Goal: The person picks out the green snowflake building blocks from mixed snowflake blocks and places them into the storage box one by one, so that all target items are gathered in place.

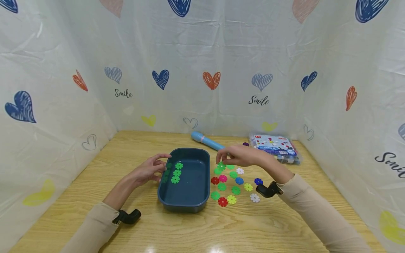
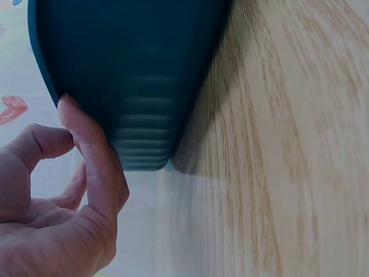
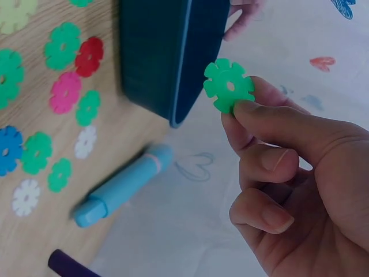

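A dark blue rectangular tub [image 1: 190, 191] stands on the wooden table with three green flower-shaped discs [image 1: 177, 173] in a row along its left side. At its left rim is my left hand [image 1: 151, 170], with bent fingers [image 2: 95, 150] gripping the edge in the left wrist view. My right hand [image 1: 238, 155], just right of the tub, pinches a green flower-shaped disc [image 3: 219, 81] between thumb and forefinger, the other fingers curled in. Under and in front of this hand lie loose discs in green, red [image 1: 223, 201], pink [image 1: 223, 178], blue [image 1: 239, 181], yellow and white.
Behind the tub lies a light blue stick with a thick end [image 1: 207, 141]. A clear plastic case [image 1: 275, 147] with a printed label stands at the back right, a small dark purple piece [image 1: 245, 144] beside it. A white heart-printed curtain [image 1: 190, 52] encloses the table's back and sides.
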Tool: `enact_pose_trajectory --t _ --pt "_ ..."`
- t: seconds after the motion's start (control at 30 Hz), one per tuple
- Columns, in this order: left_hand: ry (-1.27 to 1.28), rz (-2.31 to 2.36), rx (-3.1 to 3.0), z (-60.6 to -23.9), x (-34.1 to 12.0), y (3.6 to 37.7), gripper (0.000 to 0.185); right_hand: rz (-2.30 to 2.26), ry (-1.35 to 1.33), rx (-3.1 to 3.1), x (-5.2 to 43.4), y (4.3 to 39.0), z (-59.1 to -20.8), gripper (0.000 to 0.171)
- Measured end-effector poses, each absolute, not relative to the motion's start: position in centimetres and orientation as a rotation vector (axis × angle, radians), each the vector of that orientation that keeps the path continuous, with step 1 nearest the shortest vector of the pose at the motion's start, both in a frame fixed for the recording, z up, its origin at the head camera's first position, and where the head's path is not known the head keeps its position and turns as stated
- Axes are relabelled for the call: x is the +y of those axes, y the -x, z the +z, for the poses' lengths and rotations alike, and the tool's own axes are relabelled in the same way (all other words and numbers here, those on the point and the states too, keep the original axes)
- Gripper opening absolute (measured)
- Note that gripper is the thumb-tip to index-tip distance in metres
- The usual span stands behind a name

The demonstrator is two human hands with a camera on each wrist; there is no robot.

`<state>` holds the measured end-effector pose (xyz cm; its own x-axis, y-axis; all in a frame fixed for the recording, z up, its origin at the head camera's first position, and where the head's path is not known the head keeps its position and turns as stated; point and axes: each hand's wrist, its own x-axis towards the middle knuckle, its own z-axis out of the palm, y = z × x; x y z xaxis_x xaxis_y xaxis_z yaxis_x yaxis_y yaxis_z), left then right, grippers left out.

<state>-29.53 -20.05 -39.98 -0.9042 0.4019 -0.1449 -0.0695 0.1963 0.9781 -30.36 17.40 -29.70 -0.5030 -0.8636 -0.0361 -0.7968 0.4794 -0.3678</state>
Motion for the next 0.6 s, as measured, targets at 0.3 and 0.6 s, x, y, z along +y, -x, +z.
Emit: enact_pose_trajectory --t 0.3,0.6 --pt "-0.323 1.757 2.093 -40.1 -20.0 29.6 0.051 -0.445 1.448 2.474 14.6 31.7 -29.1 0.020" --pt "-0.322 1.752 2.115 -40.1 -20.0 29.7 0.050 -0.440 1.445 2.452 11.7 32.5 -28.9 0.019"
